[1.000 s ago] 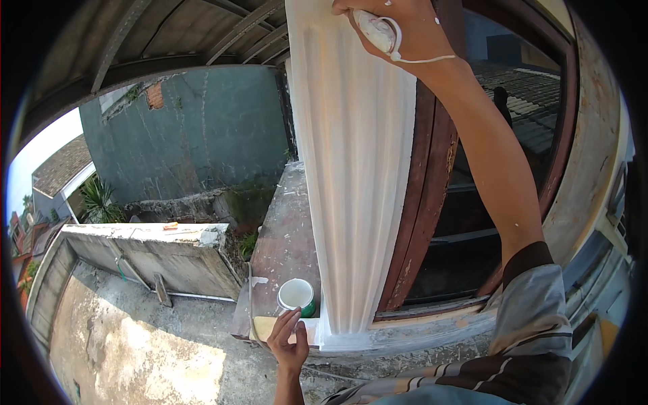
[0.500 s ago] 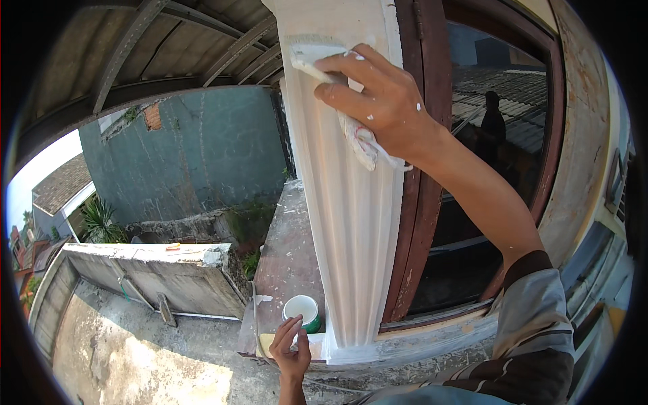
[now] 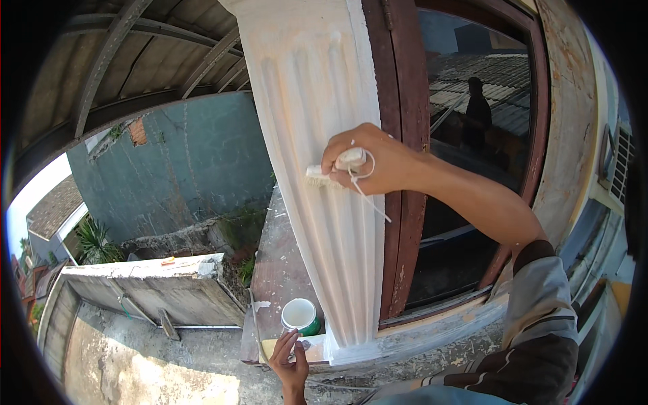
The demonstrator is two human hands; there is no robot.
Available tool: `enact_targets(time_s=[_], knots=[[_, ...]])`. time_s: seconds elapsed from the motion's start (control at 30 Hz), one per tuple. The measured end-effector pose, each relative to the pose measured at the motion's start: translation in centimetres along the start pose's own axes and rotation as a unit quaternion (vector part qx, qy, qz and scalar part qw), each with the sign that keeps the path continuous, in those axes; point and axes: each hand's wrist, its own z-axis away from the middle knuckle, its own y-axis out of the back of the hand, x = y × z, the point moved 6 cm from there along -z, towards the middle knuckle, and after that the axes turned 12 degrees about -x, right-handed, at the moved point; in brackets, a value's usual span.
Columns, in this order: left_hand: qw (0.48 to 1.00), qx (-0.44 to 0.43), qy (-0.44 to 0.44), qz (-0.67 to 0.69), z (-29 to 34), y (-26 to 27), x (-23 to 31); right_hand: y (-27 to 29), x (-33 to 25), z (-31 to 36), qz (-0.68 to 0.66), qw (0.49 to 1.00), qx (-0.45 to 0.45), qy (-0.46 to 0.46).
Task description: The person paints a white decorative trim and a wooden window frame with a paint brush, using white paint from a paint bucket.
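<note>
My right hand (image 3: 368, 160) grips a white paintbrush (image 3: 335, 169), bristles pointing left against the fluted white pilaster (image 3: 324, 135) beside a brown window frame (image 3: 403, 223). A white cord dangles from the brush handle. Far below, my left hand (image 3: 290, 356) rests on the ledge, fingers spread, touching the sill just under a small green can of white paint (image 3: 300, 316). The hand holds nothing that I can make out.
A dark window pane (image 3: 472, 121) reflects a person's silhouette. A concrete ledge (image 3: 280, 270) runs back from the pilaster. Below left lie a low walled roof (image 3: 148, 290) and a green wall (image 3: 175, 169). A corrugated roof overhangs above.
My right hand has drawn the brush down the pilaster from the top to mid-height. The left hand has stayed by the paint can.
</note>
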Motion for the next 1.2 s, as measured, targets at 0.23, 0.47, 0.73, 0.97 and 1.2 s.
enact_targets(time_s=[0.23, 0.47, 0.73, 0.97, 1.2], knots=[[1.000, 0.008, -0.008, -0.016, -1.5, -1.9, 0.9, 19.0, -5.5, -3.8, 0.380, 0.847, 0.221, 0.300], [0.999, 0.023, -0.010, -0.028, -1.0, -1.9, 1.1, 0.4, -2.0, 4.3, 0.516, 0.829, 0.119, 0.180], [0.999, 0.019, -0.021, -0.032, -2.0, -3.2, 1.9, 9.2, -6.1, 2.4, 0.526, 0.781, 0.236, 0.242], [0.999, 0.023, -0.012, -0.026, -2.0, -3.9, 1.8, -1.8, -2.6, 2.9, 0.535, 0.808, 0.103, 0.227], [1.000, 0.019, 0.013, -0.020, -0.2, -3.0, 0.9, -5.9, -0.5, 3.8, -0.022, 0.983, -0.176, 0.054]])
